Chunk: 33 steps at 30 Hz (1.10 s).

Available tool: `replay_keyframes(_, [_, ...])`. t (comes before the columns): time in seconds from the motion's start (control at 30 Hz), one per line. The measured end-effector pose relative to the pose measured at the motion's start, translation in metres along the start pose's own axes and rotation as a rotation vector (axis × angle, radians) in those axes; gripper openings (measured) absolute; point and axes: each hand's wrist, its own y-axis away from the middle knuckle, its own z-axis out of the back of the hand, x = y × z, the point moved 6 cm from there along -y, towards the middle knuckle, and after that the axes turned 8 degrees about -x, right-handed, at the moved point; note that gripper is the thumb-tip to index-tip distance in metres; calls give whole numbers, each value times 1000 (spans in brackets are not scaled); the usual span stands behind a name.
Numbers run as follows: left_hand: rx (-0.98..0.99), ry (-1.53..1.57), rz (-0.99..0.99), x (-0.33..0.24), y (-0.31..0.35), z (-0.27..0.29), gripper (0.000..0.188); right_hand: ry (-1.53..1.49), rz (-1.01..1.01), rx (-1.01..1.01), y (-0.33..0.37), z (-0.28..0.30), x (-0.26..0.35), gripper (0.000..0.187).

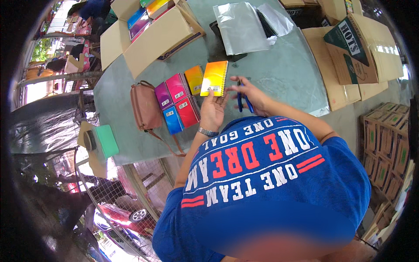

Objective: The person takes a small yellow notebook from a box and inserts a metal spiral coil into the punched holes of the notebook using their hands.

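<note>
My left hand [212, 114] is closed on the lower edge of a yellow-orange spiral notebook [215, 77], its thumb on the cover and the wire coil along the right side. Beside that coil, my right hand [255, 97] grips blue-handled pliers [240, 98], their two handles spread and hanging below the fingers. To the left lie spiral notebooks in rows: purple [162, 96], magenta [176, 87], blue [173, 120], red [187, 111] and orange-yellow [194, 78]. The held notebook partly covers the orange-yellow one.
A brown-pink bag [145, 105] with a trailing strap sits left of the notebooks. An open carton [161, 41] with more notebooks stands at the far left, clear plastic sheets [241, 28] at the far side. Cartons [349, 50] flank the table [288, 70] on the right.
</note>
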Motion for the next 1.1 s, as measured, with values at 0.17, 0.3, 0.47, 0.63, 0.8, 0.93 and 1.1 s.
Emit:
replay_keyframes(0.17, [-106,-51,-22,-11,-6,18,33,904,330,347,-10,4,-43,53])
replay_keyframes(0.3, [-129,-74,-26,-7,-6,29,28,1385,899,50,-9,-6,-13,33])
replay_keyframes(0.47, [-255,-91,16,5,-9,42,23,1679,1076,17,1,-13,-10,30])
replay_keyframes(0.63, [-270,-115,2,6,-5,38,21,1803,1149,-5,5,-16,-6,26])
replay_keyframes(0.8, [-325,-159,-31,7,-3,38,21,1809,1137,40,7,-19,-7,22])
replay_keyframes(0.93, [-332,-189,-43,9,-2,36,21,1819,1088,64,7,-19,-9,20])
replay_keyframes(1.1, [-356,-214,-49,7,-1,38,22,1801,1163,36,11,-17,-7,20])
